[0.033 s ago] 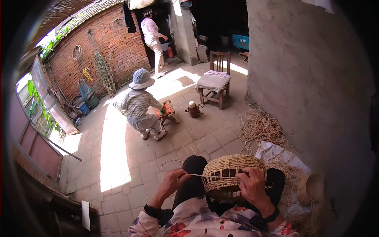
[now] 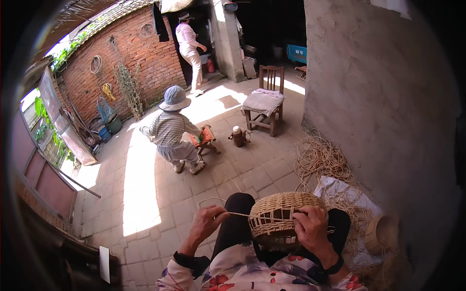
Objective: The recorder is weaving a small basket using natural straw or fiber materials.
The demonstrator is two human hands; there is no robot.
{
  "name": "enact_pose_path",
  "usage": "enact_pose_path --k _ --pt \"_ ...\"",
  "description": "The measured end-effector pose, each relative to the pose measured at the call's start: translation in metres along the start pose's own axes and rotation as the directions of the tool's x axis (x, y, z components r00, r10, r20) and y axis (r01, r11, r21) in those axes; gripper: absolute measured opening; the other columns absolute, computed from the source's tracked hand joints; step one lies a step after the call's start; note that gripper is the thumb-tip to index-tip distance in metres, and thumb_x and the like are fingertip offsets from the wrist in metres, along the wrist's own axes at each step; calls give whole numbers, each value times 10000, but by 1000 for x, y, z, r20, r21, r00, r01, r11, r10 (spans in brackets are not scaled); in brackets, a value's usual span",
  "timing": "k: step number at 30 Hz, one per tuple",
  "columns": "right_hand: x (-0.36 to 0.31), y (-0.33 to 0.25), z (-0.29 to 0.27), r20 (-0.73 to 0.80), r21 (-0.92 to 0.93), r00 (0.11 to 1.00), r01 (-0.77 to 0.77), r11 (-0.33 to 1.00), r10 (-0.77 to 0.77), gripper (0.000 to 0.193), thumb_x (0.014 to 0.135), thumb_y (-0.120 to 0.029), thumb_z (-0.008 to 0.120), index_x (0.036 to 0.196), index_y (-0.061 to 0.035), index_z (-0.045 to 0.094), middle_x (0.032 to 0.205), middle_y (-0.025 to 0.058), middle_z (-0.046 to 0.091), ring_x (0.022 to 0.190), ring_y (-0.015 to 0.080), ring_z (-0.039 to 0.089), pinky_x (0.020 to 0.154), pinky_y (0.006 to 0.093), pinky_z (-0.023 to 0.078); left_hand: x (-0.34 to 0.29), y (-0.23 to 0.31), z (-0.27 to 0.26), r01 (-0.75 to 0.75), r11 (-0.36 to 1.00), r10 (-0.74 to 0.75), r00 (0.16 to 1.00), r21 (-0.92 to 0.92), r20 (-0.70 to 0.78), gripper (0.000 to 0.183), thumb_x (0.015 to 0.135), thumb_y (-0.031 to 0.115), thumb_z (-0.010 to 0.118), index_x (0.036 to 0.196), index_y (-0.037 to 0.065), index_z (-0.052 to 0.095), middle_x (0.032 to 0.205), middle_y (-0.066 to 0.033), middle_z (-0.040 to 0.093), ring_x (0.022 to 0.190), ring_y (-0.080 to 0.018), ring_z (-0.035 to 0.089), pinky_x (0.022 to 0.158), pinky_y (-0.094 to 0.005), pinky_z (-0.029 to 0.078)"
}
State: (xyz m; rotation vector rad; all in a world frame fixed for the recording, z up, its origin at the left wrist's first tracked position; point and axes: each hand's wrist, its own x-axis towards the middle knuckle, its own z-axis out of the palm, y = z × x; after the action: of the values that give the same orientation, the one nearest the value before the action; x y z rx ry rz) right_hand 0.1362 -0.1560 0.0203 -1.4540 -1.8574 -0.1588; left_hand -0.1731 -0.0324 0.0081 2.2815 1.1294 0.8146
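A woven straw-coloured basket (image 2: 273, 200) rests on its side across my lap, between my dark-trousered knees. Its lower part is tightly woven, with a band of open lattice facing me. My left hand (image 2: 208, 224) is closed in a pinch on a thin cord (image 2: 238, 214), which runs taut to the basket's left side. The cord's loose tail loops onto the paving beyond my left knee. On the right, my right hand (image 2: 312, 231) grips the basket's lattice edge with thumb and fingers. What lies beneath its fingertips is partly hidden.
Beside my right leg lie a heap of cord (image 2: 320, 157), a white sack (image 2: 340, 186) and a round woven basket (image 2: 381, 233). Ahead stand a brown flask (image 2: 238, 138), a chair (image 2: 264, 103) and a child in a hat (image 2: 170, 128) touching a red-topped stool (image 2: 206, 136). Another person (image 2: 188, 48) stands farther back.
My left hand has shifted very slightly left and upward, with the cord still taut. The basket and my right hand look almost unchanged.
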Motion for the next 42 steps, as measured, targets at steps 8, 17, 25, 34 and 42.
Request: enact_pose_path --k 8,17,25,34,42 --pt "59 -51 -22 107 525 994 -89 846 39 269 879 -154 655 1115 -27 635 910 130 651 860 298 614 796 401 460 12 122 -21 -683 731 682 729 -13 49 439 669 -26 697 1097 56 650 931 -70 625 775 -227 635 626 -327 547" --pt "49 -44 -5 464 865 823 -500 33 327 312 996 -168 536 1242 22 559 796 41 593 711 99 575 695 209 484 5 130 47 -554 694 673 726 -460 141 274 774 -16 657 1041 46 675 886 -85 631 750 -256 658 666 -361 545" --pt "40 -26 -9 412 910 803 -390 -145 431 161 972 -166 594 1049 -26 581 764 40 571 602 79 485 529 250 435 -3 107 80 -175 706 557 736 -686 385 152 896 26 604 1022 26 688 918 -96 681 831 -230 680 757 -336 532" --pt "14 1 -12 358 736 813 -548 397 459 112 925 -126 663 932 -19 633 863 11 625 724 21 533 651 182 428 -11 96 84 -101 681 562 707 -725 429 144 861 69 648 988 13 685 943 -120 693 854 -266 688 766 -344 544" --pt "17 -6 3 32 215 981 -193 957 191 116 745 -17 707 823 -44 624 797 89 561 718 238 591 651 337 469 -10 56 79 18 856 24 997 -517 73 179 911 50 599 1079 2 640 915 -90 697 769 -109 643 644 -252 530"
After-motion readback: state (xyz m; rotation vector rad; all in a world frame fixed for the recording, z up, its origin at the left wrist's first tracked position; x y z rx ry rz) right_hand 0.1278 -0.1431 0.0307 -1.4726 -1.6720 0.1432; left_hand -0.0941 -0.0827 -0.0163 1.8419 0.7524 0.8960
